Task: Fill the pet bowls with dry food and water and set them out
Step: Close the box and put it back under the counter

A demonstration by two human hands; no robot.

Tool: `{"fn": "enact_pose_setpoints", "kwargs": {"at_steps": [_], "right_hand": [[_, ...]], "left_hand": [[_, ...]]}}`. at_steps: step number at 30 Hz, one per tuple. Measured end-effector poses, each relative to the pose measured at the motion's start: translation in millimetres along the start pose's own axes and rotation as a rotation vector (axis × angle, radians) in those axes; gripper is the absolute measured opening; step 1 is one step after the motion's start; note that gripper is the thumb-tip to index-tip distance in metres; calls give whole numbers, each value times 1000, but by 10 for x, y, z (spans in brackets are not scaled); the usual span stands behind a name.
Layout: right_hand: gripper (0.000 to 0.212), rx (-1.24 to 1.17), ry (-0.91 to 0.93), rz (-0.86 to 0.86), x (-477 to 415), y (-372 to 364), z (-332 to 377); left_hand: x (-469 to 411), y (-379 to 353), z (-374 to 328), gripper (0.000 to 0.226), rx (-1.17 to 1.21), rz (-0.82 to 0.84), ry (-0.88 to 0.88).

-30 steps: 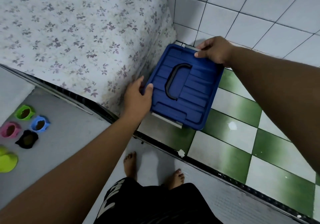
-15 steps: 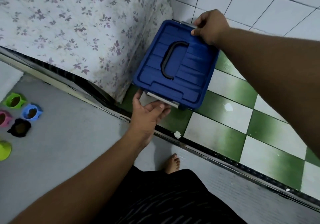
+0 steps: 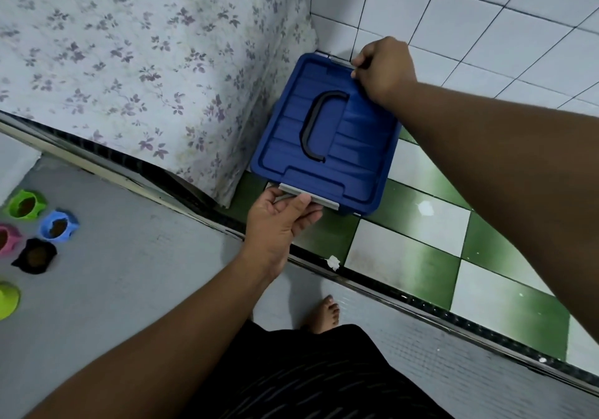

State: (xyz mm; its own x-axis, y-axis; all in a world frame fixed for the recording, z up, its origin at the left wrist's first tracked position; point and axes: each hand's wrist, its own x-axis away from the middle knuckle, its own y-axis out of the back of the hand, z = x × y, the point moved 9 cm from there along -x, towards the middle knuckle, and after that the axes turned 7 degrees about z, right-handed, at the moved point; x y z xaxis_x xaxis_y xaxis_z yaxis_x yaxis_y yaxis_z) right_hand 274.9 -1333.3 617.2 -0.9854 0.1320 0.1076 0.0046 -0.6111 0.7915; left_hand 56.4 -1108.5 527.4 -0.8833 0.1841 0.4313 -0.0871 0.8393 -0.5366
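Blue plastic storage box w/ black handle (image 3: 327, 146) sits on green-white tile floor, far corner by floral mattress; left hand (image 3: 278, 221) grips near grey latch (image 3: 308, 199), right hand (image 3: 385, 68) pinches far latch; kibble-filled bowls (image 3: 35, 234) far left

One blue storage box (image 3: 327, 139) far right; five small pet bowls near left: two green (image 3: 24, 204) (image 3: 8, 298), one blue (image 3: 58, 226), one pink (image 3: 8, 239), one black (image 3: 35, 256).

Soft, even indoor light, faint shadows, wide-angle bending at edges.
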Motion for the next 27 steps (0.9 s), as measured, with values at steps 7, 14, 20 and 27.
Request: {"fn": "enact_pose_setpoints", "kwargs": {"at_steps": [7,14,20,27], "right_hand": [[23,113,88,-19,96,-66,85],[24,162,164,-29,233,-94,126],[27,176,186,-19,270,-76,136],[26,192,135,42,229,-30,107]], "left_hand": [[-44,-18,20,34,-54,-40,42],[-84,-39,21,20,-110,-85,87],[-88,-28,20,17,-162,-119,91],[-22,-41,-4,21,-167,-181,95]]}}
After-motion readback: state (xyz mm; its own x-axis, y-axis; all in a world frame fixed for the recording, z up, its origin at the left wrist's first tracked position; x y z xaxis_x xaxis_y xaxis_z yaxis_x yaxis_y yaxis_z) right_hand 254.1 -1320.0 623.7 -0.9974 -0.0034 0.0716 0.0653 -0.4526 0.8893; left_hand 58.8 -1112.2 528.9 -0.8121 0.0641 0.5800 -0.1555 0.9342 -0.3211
